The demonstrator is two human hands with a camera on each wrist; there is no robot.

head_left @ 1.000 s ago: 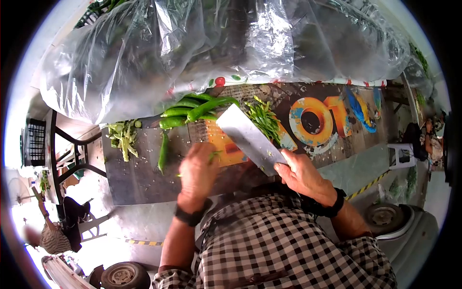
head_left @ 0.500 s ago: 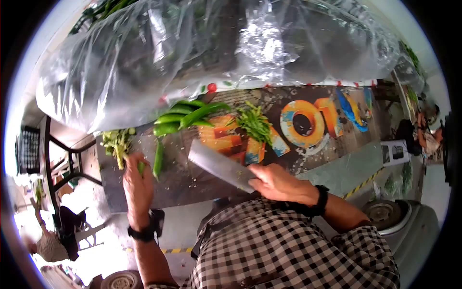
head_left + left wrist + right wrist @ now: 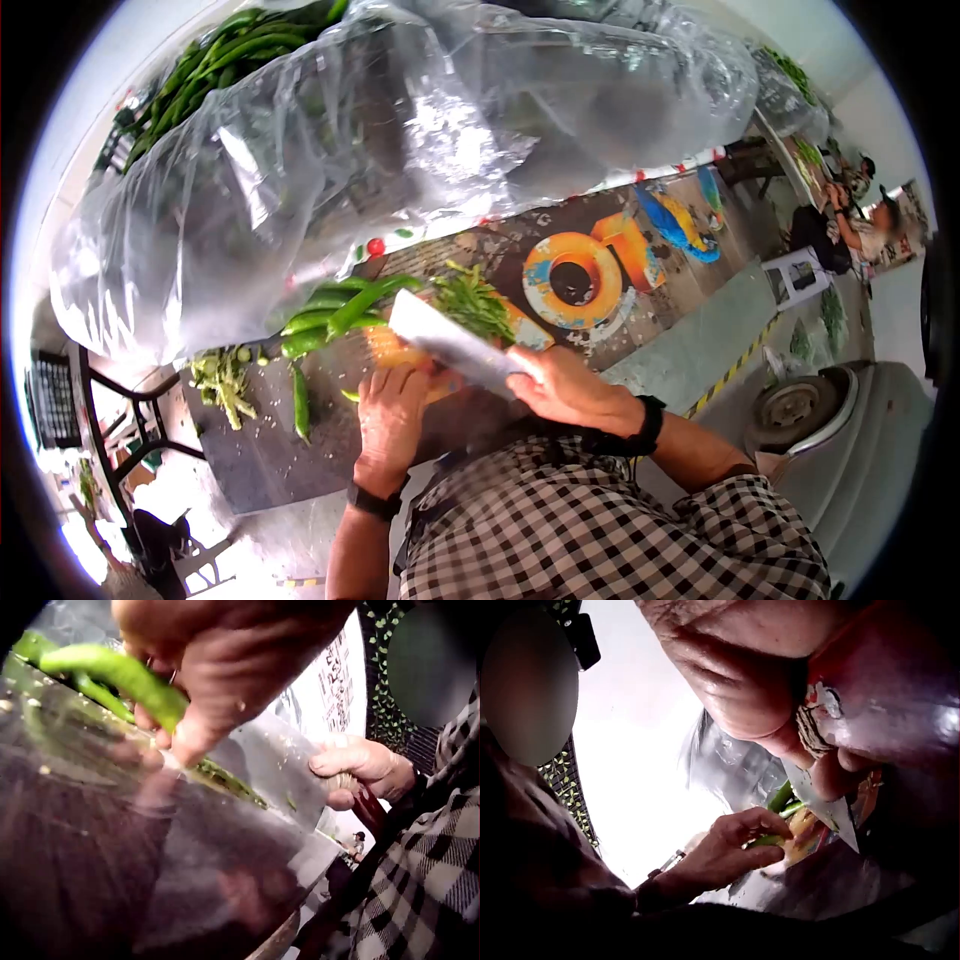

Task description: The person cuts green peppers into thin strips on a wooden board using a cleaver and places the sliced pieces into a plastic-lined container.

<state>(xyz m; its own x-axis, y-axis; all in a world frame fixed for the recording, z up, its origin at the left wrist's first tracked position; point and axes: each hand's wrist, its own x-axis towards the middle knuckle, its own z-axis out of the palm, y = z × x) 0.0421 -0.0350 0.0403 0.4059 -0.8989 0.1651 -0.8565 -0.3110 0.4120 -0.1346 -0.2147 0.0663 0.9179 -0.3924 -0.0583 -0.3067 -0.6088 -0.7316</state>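
My left hand [image 3: 390, 415] pinches a long green chili pepper [image 3: 116, 675] between thumb and fingers, low over the table. Close to those fingertips is the blade of a cleaver [image 3: 450, 345], whose handle my right hand [image 3: 565, 390] grips. Bits of green cling to the blade in the left wrist view. Beyond the cleaver lies a heap of cut green pepper strips [image 3: 470, 305]. Several whole green peppers [image 3: 335, 315] are bunched to its left, with one lone pepper [image 3: 301, 403] nearer me. Pale trimmings [image 3: 222, 385] are piled at the table's left end.
Clear plastic sheeting [image 3: 330, 170] drapes along the table's far side. Behind it, a heap of green peppers [image 3: 225, 65] shows at upper left. The dark table [image 3: 270, 470] carries painted letters. A white stool [image 3: 795, 278] and a vehicle wheel [image 3: 800, 415] are at the right.
My left hand has moved from beside the trimmings pile back to the middle, near the blade. The cleaver has lifted and swung beside the cut strips. The head view has turned.
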